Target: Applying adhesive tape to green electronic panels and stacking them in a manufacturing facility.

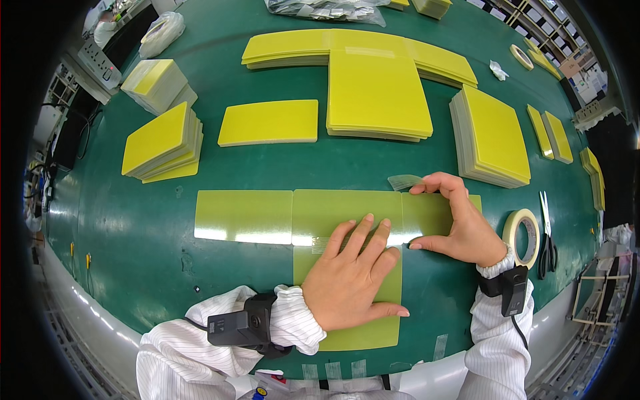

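Note:
Thin yellow-green sheets lie edge to edge in a T: a left sheet (pixel 243 215), a large middle sheet (pixel 347 205) running down toward me, and a right sheet (pixel 421 215). My left hand (pixel 352 277) rests flat on the middle sheet, fingers spread. Partly under its fingertips is a clear tape strip (pixel 319 245). Over the right sheet, my right hand (pixel 460 223) pinches another clear tape strip (pixel 400 182) by its end at the fingertips. That strip curls up near the far edge of the seam; the right thumb is on or just above the sheet's near edge.
Several stacks of yellow sheets (pixel 380 93) line the far side, with a tall stack (pixel 497 133) at right. A tape roll (pixel 521 238) and scissors (pixel 547 233) lie beside my right wrist. Cut tape strips (pixel 333 370) stick along the near table edge.

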Available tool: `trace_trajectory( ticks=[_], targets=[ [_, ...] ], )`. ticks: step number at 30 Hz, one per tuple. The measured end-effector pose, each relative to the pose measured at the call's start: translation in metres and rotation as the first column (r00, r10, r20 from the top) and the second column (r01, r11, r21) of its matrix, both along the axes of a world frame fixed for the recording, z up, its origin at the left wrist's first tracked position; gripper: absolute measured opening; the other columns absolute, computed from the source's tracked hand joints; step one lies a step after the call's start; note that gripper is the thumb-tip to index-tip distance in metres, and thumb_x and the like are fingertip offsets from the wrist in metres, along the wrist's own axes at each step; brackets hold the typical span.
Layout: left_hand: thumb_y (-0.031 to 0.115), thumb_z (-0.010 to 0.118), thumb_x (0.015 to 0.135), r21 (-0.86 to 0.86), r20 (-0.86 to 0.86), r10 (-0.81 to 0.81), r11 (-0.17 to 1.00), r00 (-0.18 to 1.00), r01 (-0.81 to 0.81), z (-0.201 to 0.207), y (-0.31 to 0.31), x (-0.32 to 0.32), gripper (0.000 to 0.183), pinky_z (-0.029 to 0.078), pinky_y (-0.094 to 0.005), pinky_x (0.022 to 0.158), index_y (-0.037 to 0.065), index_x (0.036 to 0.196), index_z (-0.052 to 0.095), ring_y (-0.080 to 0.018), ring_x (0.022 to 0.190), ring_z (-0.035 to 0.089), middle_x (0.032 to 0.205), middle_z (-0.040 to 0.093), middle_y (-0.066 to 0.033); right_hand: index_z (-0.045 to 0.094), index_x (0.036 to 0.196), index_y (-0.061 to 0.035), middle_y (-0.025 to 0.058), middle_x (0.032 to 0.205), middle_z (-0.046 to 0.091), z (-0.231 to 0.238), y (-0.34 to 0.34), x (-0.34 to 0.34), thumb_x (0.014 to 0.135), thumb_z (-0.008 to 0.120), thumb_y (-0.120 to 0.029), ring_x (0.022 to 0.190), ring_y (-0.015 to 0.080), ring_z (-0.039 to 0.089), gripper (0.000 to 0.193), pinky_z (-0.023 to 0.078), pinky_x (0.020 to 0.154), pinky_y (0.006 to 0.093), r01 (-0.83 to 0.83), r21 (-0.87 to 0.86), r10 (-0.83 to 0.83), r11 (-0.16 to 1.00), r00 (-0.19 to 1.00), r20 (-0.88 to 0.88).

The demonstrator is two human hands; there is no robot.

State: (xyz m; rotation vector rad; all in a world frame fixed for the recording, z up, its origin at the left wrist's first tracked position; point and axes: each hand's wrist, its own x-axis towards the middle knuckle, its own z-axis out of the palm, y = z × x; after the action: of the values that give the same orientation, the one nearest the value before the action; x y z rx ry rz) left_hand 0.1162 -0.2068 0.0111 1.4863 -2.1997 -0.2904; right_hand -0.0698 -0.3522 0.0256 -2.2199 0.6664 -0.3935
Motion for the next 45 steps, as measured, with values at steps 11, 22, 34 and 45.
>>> trace_trajectory(
  ticks=[11,22,34,45],
  targets=[
    [0.072,0.059,0.071,0.019,0.027,0.006,1.000,1.000,-0.006,0.001,0.000,-0.001,0.083,0.031,-0.0528,0.101,0.002,0.116,0.051,-0.0436,0.119,0.040,0.128,0.045,-0.0238,0.038,0.130,-0.0110,0.0064,0.118,0.056,0.000,0.000,0.000,0.061,0.086,-0.012,0.112,0.0271,0.046,0.085,0.034,0.099,0.0384,-0.001,0.003,0.001,1.000,1.000,0.003],
    [0.070,0.063,0.068,0.035,0.037,0.039,0.999,0.999,-0.040,0.005,-0.002,-0.003,0.089,0.032,-0.0511,0.100,0.018,0.138,0.045,-0.0402,0.117,0.043,0.125,0.048,-0.0190,0.037,0.131,-0.0113,0.0073,0.117,0.056,-0.002,-0.002,0.000,0.064,0.084,-0.011,0.112,0.0269,0.046,0.082,0.033,0.100,0.0389,-0.006,0.006,0.006,1.000,1.000,0.015],
    [0.070,0.062,0.069,0.038,0.038,0.048,0.998,0.998,-0.050,0.005,-0.001,-0.005,0.087,0.033,-0.0518,0.100,0.014,0.134,0.048,-0.0405,0.117,0.042,0.125,0.047,-0.0195,0.033,0.133,-0.0111,0.0092,0.120,0.053,-0.002,-0.002,0.000,0.064,0.084,-0.009,0.114,0.0248,0.047,0.086,0.033,0.101,0.0378,-0.014,0.097,0.009,0.995,0.999,0.045],
    [0.071,0.060,0.070,0.063,0.038,0.043,0.997,0.998,-0.046,0.007,-0.001,-0.005,0.087,0.031,-0.0521,0.102,0.014,0.134,0.048,-0.0410,0.119,0.041,0.127,0.047,-0.0199,0.051,0.108,-0.0053,0.0069,0.115,0.052,-0.004,-0.004,0.006,0.088,0.062,-0.004,0.103,0.0131,0.049,0.023,0.038,0.094,0.0287,0.039,0.576,-0.329,0.816,0.851,0.409]
  ],
)
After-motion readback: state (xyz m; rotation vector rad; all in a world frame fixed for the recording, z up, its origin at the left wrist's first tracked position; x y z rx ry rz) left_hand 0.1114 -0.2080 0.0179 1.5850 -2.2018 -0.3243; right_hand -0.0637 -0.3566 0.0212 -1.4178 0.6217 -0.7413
